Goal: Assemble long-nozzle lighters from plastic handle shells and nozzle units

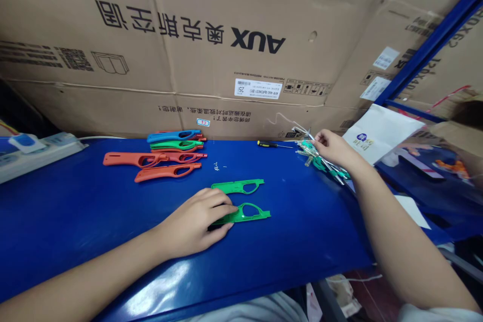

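My left hand (198,219) rests on the blue table (75,221), fingers closed around one end of a green plastic handle shell (247,214). A second green shell (238,186) lies just behind it, untouched. My right hand (332,148) reaches to the far right of the table, fingers curled into a pile of small green and clear parts with wires (320,158); what it grips there is hidden.
A stack of orange, green and blue handle shells (169,153) lies at the back middle. A small screwdriver (269,144) lies near the cardboard boxes (226,35). A white power strip (37,153) sits at left, a white paper bag (381,131) at right.
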The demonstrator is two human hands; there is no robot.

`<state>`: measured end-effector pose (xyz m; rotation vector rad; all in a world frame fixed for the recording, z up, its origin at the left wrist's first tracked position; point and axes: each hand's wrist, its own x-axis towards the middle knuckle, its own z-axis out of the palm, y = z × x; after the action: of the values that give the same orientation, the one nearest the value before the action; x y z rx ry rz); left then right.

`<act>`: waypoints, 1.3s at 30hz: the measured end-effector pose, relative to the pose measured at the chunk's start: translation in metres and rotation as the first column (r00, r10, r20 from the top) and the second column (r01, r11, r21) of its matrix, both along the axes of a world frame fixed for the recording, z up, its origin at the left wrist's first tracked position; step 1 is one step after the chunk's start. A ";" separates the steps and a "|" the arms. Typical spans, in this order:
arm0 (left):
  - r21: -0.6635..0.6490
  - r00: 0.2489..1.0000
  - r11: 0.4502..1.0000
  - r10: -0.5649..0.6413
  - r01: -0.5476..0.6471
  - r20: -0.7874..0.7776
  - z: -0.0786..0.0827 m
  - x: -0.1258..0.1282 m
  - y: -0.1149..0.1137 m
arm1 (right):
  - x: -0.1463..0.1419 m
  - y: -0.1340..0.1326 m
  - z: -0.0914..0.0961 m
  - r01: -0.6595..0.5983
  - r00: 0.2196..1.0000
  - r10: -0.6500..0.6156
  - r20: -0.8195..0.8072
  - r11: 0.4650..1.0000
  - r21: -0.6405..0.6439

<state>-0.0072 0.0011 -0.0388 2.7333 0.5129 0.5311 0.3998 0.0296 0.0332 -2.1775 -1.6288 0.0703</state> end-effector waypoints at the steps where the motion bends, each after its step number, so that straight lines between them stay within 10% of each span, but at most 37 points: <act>1: 0.010 1.000 1.000 0.000 0.000 0.000 0.001 -0.001 0.000 | -0.009 -0.001 -0.004 -0.053 0.997 0.054 -0.051 0.998 0.025; 8: 0.043 0.999 0.999 0.020 -0.018 -0.038 0.012 -0.003 -0.001 | -0.092 -0.021 -0.045 -0.440 0.832 0.451 -0.322 0.891 0.111; 17: -0.098 0.994 0.990 0.101 -0.097 0.037 0.002 0.000 0.007 | -0.117 -0.036 -0.061 -0.717 0.689 0.720 -0.090 0.694 0.064; 32: -0.236 0.918 0.941 0.302 -0.244 0.257 -0.004 0.000 0.006 | -0.115 -0.049 -0.054 -0.829 0.554 0.821 0.137 0.529 0.182; 39: -0.234 0.937 0.954 0.246 -0.189 0.247 -0.005 0.005 0.010 | -0.112 -0.047 -0.054 -0.802 0.597 0.786 0.162 0.577 0.155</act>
<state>-0.0024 0.0113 -0.0440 2.3683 0.7586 0.8457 0.2879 -0.0179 -0.0206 -1.1282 -2.4152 0.0668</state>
